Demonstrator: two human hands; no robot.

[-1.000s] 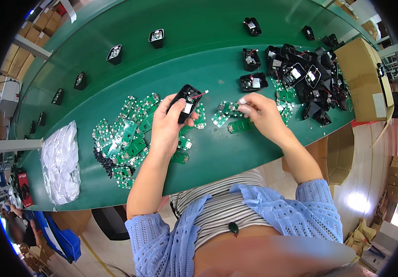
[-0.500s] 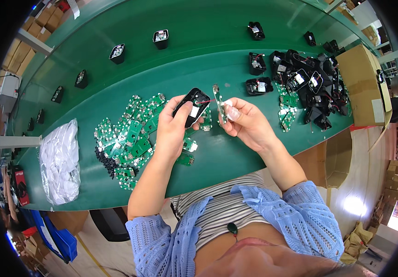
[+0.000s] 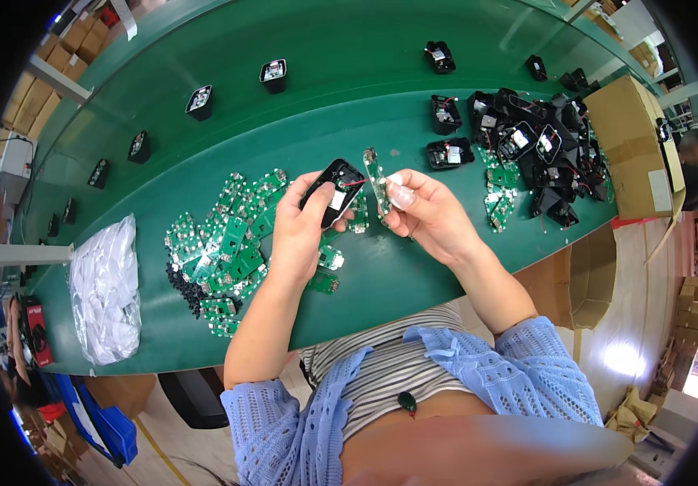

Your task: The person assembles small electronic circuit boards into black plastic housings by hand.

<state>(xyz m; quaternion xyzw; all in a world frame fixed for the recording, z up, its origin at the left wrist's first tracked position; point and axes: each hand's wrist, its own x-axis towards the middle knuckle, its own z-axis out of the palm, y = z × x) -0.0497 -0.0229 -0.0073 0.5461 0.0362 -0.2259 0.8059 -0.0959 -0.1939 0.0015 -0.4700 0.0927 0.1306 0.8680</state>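
My left hand (image 3: 296, 217) is closed around a black plastic housing (image 3: 347, 173), its thumb pressing inside near a white label. A red wire runs from the housing toward a narrow green circuit board (image 3: 376, 180). That board stands nearly upright, pinched between the thumb and fingers of my right hand (image 3: 428, 212). A small gap separates board and housing; the wire's far end is too small to make out. Beneath and left of my left hand lies a spread of loose green circuit boards (image 3: 234, 235), with small black parts (image 3: 184, 289) at its edge.
Black housings with wires are heaped (image 3: 527, 146) at the right, beside a cardboard box (image 3: 628, 150) and more circuit boards (image 3: 499, 198). A clear plastic bag (image 3: 106, 292) lies at the left. Several housings stand along the green belt (image 3: 349, 61) at the back.
The circuit board in my right hand has tilted slightly and come a little closer to the housing. My left hand keeps its hold, and the view has shifted slightly.
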